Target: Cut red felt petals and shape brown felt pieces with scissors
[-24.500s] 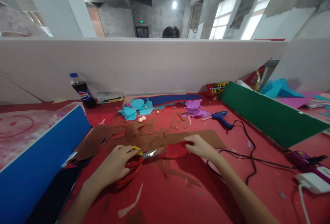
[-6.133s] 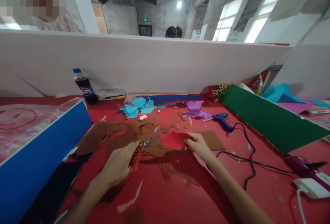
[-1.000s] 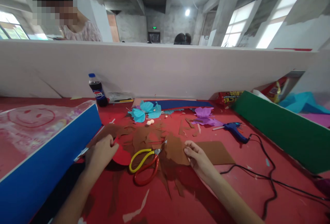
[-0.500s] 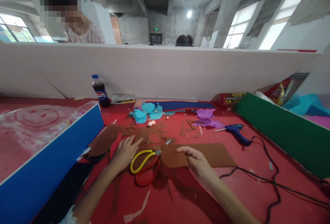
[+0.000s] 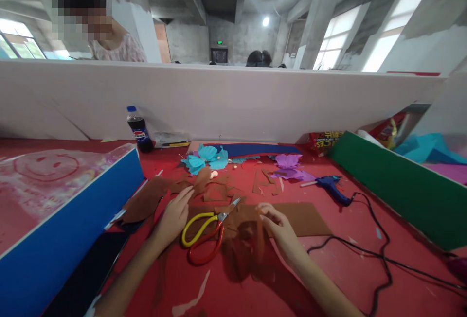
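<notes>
My right hand [image 5: 275,222] is closed, thumb and fingers pinching a cut brown piece [image 5: 260,237] that is turned nearly edge-on and blurred. My left hand [image 5: 177,212] has its fingers together at the end of another brown cut piece [image 5: 202,181], rounded at its far end. Between the hands lie scissors [image 5: 221,217] with one yellow and one red handle, blades parted slightly and pointing away to the right. Under them and my right hand is a brown sheet [image 5: 308,219]. Several brown scraps [image 5: 215,192] are scattered beyond the scissors.
A blue glue gun [image 5: 332,188] with a black cord lies right. Blue petals [image 5: 207,157] and purple petals [image 5: 290,166] lie farther back. A cola bottle [image 5: 139,130] stands by the white partition [image 5: 226,103]. Blue [image 5: 73,210] and green [image 5: 394,185] boards flank the workspace.
The brown piece in my right hand has turned from flat to edge-on. My left fingers have drawn together, and a brown piece now stands out beyond them.
</notes>
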`<action>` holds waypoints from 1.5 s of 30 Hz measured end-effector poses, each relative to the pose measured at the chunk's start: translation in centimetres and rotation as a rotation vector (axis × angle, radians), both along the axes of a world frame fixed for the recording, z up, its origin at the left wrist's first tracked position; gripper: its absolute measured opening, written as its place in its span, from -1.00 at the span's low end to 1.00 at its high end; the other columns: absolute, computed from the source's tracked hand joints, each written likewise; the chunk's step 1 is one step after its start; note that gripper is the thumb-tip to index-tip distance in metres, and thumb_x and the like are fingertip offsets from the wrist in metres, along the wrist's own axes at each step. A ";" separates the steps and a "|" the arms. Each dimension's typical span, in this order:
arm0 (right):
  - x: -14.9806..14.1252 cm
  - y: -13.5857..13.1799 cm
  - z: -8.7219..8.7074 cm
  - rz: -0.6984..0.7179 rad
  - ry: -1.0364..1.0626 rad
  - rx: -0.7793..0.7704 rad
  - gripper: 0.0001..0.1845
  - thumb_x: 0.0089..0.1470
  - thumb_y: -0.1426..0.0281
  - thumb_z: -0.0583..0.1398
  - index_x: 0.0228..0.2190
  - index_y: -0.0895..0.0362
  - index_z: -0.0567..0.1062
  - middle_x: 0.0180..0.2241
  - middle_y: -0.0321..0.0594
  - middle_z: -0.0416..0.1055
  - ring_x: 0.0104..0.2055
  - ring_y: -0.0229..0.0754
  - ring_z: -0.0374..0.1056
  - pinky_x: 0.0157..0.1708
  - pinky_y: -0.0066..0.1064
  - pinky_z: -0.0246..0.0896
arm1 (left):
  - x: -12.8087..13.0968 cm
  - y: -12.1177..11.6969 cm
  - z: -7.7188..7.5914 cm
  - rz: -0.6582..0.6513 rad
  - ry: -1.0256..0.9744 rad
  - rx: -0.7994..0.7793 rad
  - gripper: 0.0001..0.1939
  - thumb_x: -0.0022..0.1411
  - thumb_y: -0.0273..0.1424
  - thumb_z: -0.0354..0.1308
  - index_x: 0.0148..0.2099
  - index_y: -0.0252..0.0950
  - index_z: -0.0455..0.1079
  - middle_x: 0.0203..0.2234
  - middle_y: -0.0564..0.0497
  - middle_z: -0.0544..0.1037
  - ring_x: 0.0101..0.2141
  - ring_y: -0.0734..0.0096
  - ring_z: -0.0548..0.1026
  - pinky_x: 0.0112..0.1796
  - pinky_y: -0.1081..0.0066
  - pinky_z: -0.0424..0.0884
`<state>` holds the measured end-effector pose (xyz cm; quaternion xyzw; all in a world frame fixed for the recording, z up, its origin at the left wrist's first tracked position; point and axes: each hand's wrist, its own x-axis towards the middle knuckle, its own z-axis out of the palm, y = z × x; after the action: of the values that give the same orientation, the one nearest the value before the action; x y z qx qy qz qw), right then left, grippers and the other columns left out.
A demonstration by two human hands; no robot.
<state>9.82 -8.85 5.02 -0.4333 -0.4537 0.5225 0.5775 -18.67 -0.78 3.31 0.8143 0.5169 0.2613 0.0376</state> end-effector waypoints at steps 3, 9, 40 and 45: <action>-0.2 -0.2 -0.5 0.038 0.063 -0.107 -0.80 -0.11 0.30 0.21 -0.57 0.14 0.32 -0.56 -0.35 0.21 -0.55 -0.34 0.09 -0.58 -0.53 -0.07 | 0.6 -1.2 1.5 0.003 -0.039 0.007 -0.53 0.11 -0.51 -0.20 0.09 -0.33 0.17 0.06 -0.09 0.25 0.07 0.32 0.18 0.07 0.25 0.12; -0.6 0.0 -1.0 -0.024 0.206 -0.179 -0.75 -0.14 0.27 0.23 -0.60 0.14 0.30 -0.64 -0.39 0.21 -0.61 -0.36 0.07 -0.62 -0.54 -0.09 | 1.6 -2.6 3.1 -0.027 -0.231 0.003 -0.60 0.10 -0.46 -0.12 0.01 -0.25 0.24 -0.03 -0.06 0.29 0.01 0.31 0.24 0.02 0.29 0.18; -0.3 0.0 -0.8 0.173 0.767 -0.541 -0.68 -0.16 0.52 0.18 -0.29 0.02 0.33 -0.57 -0.43 0.38 -0.48 -0.30 0.34 -0.59 -0.54 0.06 | 0.8 -0.6 -0.3 0.244 -0.156 -0.269 -0.70 0.07 -0.27 -0.03 -0.16 -0.29 0.33 -0.37 -0.04 0.47 -0.31 0.33 0.42 -0.28 0.38 0.31; -0.3 0.1 -0.9 0.156 0.792 -0.537 -0.77 -0.16 0.51 0.16 -0.35 0.07 0.36 -0.62 -0.39 0.36 -0.53 -0.29 0.31 -0.63 -0.53 0.02 | 2.0 -1.1 0.4 0.220 0.099 -0.190 -0.69 0.10 -0.28 -0.02 -0.13 -0.30 0.32 -0.28 -0.08 0.47 -0.21 0.26 0.37 -0.21 0.35 0.25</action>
<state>9.54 -8.72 4.14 -0.2998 -0.0793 0.7875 0.5326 -16.65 -1.85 3.73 0.7576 0.6265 0.1731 0.0600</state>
